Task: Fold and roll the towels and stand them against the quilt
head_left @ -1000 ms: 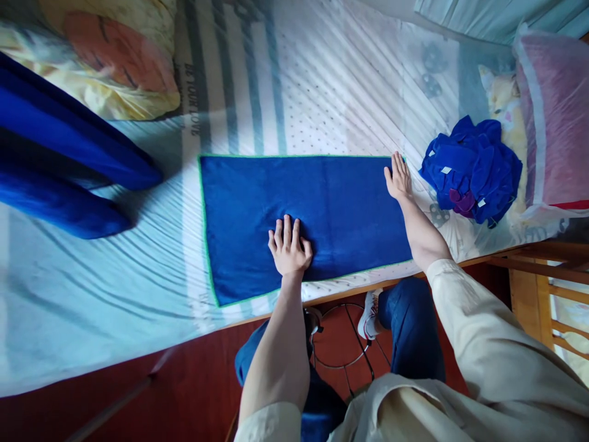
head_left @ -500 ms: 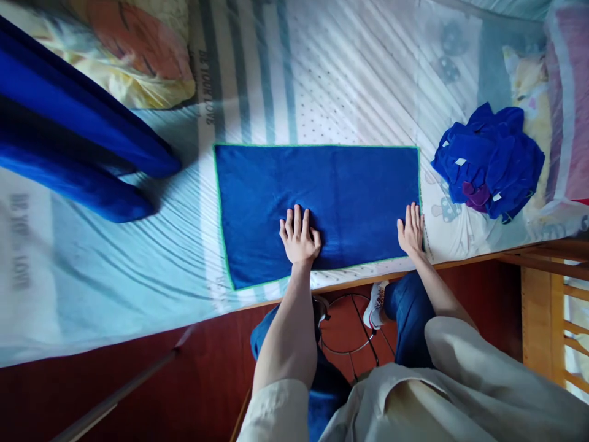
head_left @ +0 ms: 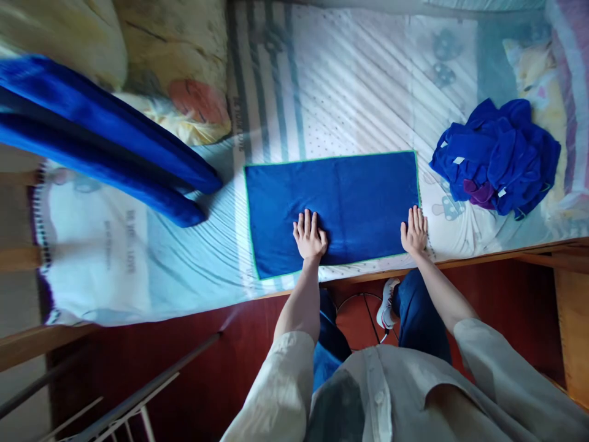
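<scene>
Left hand (head_left: pixel 310 235) lies flat, palm down, on the near edge of the blue towel (head_left: pixel 340 196), fingers stretched toward 12 o'clock and gripping nothing. Right hand (head_left: pixel 415 231) is also flat and open, resting on the near right corner of the towel and holding nothing. The towel is spread on the bed sheet (head_left: pixel 350 92), close to the bed edge; its long axis runs from 9 to 3 o'clock. A pile of blue cloths (head_left: pixel 499 156) lies at 3 o'clock from it. One second ago the right hand was at the far right corner; now it is at the near one, while the left hand keeps its place.
</scene>
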Demonstrator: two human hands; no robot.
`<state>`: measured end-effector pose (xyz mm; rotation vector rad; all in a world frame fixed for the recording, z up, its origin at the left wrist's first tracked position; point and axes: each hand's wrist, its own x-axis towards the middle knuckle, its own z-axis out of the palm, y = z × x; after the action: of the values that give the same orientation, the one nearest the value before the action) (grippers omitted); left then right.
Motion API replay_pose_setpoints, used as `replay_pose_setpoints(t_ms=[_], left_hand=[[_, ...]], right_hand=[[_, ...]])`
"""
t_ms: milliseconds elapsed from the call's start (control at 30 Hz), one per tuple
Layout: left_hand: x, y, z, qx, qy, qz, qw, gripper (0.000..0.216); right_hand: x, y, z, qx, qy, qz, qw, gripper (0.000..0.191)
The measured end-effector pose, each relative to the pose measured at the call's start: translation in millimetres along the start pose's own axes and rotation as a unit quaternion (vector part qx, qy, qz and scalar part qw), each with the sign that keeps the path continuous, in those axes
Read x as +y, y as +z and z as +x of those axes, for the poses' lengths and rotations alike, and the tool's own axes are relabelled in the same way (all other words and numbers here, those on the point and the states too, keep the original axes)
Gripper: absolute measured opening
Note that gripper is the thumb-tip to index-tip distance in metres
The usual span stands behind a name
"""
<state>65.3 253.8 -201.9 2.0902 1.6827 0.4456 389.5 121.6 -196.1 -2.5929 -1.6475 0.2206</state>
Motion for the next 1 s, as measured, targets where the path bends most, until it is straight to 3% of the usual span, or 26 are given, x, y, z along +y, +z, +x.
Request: replay_pose_setpoints(t_ms=[167,267,433,500,733,867,1000], left_hand=[[5.9,-5.3,-2.7,-0.024,0.014,0.034,0.999,0.061],[14.3,-3.3,-20.8,-0.053,0.030,0.057,0.997,0.063],[39.9,14.6,-74.4,-0.149,0.190,0.056,0.969,0.061],[46.7,23.5,-91.8,-0.153,0.219,0.056,0.962,0.062],[31.4,54.3,-113.3,-0.112,0.189,0.027,0.975,0.057],[28.9,62.9,-118.3,-0.135,0.136,0.030,0.981,0.049],[36.0,55.8,-119.4,-0.148,0.113,0.032,0.982,0.045]], right_hand=[[-1.6,-3.3,-0.1,0.012,0.000,0.015,1.000,0.066],[-2.2,-4.1,0.5,0.017,0.003,0.024,1.000,0.066],[-1.8,-5.5,0.7,0.019,0.008,0.036,0.999,0.066],[-2.2,-6.1,-0.2,0.021,0.008,0.040,0.999,0.066],[-2.5,-8.3,1.5,0.020,0.009,0.041,0.999,0.066],[-7.9,-17.0,3.2,0.012,0.028,0.064,0.998,0.064],[-43.7,-21.2,-38.3,0.039,0.069,0.185,0.980,0.056]])
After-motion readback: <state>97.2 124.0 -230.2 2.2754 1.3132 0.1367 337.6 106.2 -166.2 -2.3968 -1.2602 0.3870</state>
